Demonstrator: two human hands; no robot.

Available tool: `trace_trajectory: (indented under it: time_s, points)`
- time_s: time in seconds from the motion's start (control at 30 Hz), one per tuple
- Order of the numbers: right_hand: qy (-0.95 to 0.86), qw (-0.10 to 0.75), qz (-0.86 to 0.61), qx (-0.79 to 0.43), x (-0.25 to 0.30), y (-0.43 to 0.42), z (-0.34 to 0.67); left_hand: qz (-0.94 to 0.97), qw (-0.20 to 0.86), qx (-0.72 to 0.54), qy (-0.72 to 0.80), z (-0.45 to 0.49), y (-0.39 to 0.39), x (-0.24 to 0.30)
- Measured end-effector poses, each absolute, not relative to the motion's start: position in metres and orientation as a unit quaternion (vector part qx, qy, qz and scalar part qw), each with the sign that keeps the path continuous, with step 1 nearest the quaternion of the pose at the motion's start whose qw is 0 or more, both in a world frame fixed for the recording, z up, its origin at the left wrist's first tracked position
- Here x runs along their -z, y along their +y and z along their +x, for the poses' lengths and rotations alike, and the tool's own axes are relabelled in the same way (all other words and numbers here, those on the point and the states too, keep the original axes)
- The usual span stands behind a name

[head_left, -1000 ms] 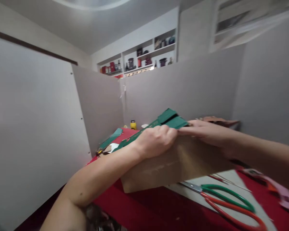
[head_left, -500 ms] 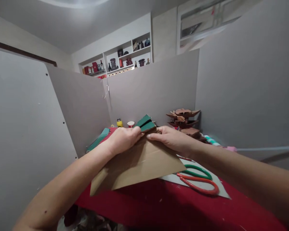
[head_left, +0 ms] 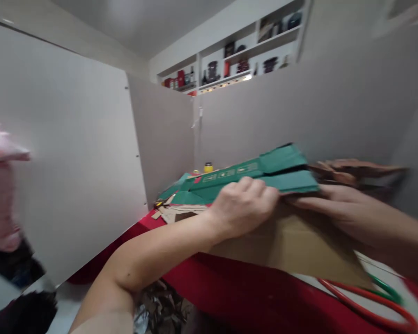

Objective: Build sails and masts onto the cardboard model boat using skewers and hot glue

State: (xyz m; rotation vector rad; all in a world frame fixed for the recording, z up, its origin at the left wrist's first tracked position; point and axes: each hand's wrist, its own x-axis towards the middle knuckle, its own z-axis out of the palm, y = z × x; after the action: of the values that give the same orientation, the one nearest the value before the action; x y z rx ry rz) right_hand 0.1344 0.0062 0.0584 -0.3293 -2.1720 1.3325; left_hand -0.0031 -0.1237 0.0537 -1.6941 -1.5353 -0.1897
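Both hands hold a flattened cardboard box (head_left: 292, 241) above the red table (head_left: 230, 297); its underside is brown and its top face green (head_left: 264, 169). My left hand (head_left: 242, 206) is curled over the near edge of the green side, fingers closed on it. My right hand (head_left: 330, 204) lies flatter along the fold at the right, fingers pressed against the cardboard. The view is blurred by motion.
Green and red handled scissors (head_left: 376, 301) lie on a pale sheet under the box at the right. Cardboard scraps (head_left: 170, 211) and a small yellow jar (head_left: 208, 167) sit at the table's far left. Grey partition panels (head_left: 73, 162) enclose the table. Brown folded shapes (head_left: 351, 169) stand at the right.
The view has swung left and closer. The box has tilted so that more of its green face shows; both hands have kept their grip on it.
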Motion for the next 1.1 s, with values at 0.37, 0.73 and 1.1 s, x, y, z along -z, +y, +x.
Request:
trace_trajectory:
  time_s: [0.37, 0.73, 1.1]
  points:
    - [-0.703, 0.196, -0.108, -0.675, -0.043, 0.01, 0.136, -0.798, 0.324, 0.104, -0.497, -0.036, -0.108, -0.073]
    - [-0.641, 0.178, -0.118, -0.738, -0.068, 0.021, 0.117, -0.776, 0.328, 0.086, -0.532, -0.053, -0.09, -0.095]
    - [-0.594, 0.216, -0.126, -0.765, -0.045, 0.037, 0.123, -0.698, 0.176, 0.132, -0.681, -0.084, -0.131, -0.102]
